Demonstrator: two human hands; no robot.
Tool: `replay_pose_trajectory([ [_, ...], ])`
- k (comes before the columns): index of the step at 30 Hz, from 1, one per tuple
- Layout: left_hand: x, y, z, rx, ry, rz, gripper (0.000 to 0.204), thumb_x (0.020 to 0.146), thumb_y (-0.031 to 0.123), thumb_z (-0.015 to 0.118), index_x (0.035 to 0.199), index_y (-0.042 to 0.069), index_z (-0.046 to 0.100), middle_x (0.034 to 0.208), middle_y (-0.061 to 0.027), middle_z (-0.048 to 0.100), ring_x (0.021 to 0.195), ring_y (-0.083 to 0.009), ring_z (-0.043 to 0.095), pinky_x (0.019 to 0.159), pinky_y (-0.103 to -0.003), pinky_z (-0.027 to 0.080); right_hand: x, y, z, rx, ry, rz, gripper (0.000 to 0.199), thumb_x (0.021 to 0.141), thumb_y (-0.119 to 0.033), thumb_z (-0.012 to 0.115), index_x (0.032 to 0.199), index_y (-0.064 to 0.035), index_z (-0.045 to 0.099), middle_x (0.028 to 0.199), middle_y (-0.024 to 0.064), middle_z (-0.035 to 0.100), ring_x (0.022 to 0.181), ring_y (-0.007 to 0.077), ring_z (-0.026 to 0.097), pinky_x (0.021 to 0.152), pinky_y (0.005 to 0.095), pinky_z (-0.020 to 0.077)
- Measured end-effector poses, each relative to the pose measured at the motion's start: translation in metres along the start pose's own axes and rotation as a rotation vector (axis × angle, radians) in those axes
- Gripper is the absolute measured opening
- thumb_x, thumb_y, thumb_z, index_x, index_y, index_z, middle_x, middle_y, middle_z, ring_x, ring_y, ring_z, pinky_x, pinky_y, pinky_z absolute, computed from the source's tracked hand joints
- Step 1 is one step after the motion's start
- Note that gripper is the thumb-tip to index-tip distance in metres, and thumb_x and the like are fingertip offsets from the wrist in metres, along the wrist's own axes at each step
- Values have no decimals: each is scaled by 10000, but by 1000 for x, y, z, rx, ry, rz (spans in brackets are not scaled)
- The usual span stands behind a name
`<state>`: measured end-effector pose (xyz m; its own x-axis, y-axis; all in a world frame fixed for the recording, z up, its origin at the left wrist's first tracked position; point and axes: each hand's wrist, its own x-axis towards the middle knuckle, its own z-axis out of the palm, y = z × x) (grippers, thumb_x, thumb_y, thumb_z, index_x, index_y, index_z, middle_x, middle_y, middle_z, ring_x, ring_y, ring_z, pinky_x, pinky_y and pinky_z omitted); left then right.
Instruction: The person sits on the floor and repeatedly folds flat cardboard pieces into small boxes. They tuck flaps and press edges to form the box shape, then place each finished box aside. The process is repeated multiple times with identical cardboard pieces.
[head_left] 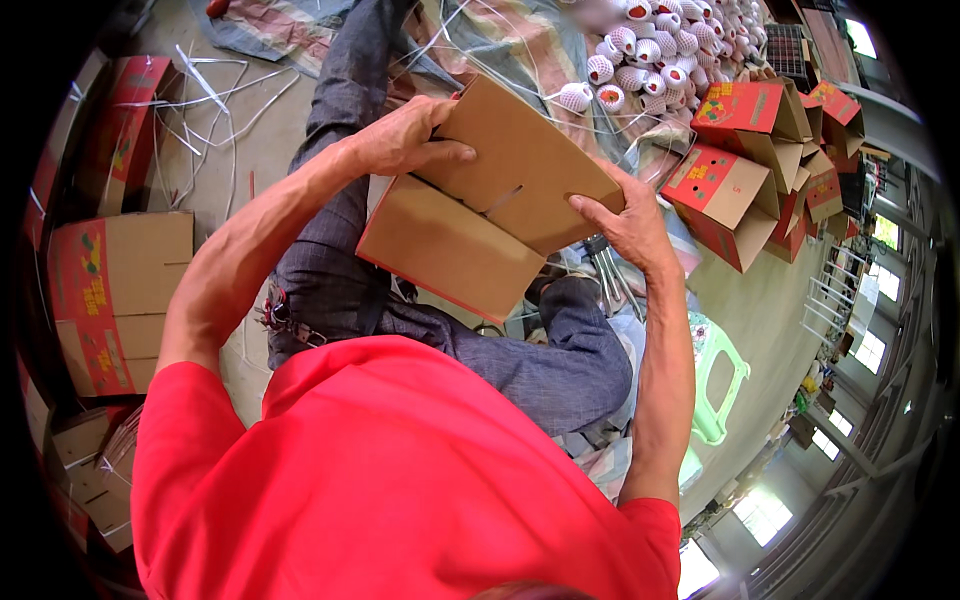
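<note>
Head view: you hold a brown cardboard box [450, 250] over your legs [500, 358].
Left hand [410, 140]: half closed, gripping its upper left edge.
Right hand [634, 222]: half closed, gripping its right edge.
To your right: red-and-brown cartons [718, 190], a green stool [703, 390].

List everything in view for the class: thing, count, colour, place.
cardboard box: one, brown, red-edged, upper centre
netted fruit: many, red in white foam, top right
open cartons: several, red and brown, upper right
other cartons: several, red and brown, left
straps: several, white, upper left
tarp: at least one, pink-blue, top
stool: one, pale green, right
metal rods: several, silver, right of centre
windows: several, white, far right
shirt: one, red, bottom centre
jeans: one pair, dark blue, centre
left hand: one, bare, on box's left
right hand: one, bare, on box's right
</note>
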<state>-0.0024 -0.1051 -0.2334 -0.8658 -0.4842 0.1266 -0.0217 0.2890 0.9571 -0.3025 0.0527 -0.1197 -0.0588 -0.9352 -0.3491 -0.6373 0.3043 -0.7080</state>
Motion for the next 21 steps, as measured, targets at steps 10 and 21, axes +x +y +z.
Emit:
replay_pose_trajectory([
  [10, 63, 104, -16, 870, 274, 506, 541, 726, 155, 843, 1235, 95, 673, 1038, -150, 744, 956, -356, 728, 832, -473, 578, -17, 5, 14, -29, 72, -1, 554, 871, -226, 854, 1335, 19, 674, 1183, 186, 765, 1078, 232, 735, 965, 364, 555],
  [21, 65, 90, 21, 938, -333, 205, 255, 816, 229, 727, 1041, 109, 733, 860, -122, 755, 875, -327, 758, 762, -459, 591, -47, 6, 42, -57, 216, -105, 495, 866, -173, 844, 1298, 11, 687, 1190, 201, 759, 1092, 315, 745, 949, 388, 567],
])
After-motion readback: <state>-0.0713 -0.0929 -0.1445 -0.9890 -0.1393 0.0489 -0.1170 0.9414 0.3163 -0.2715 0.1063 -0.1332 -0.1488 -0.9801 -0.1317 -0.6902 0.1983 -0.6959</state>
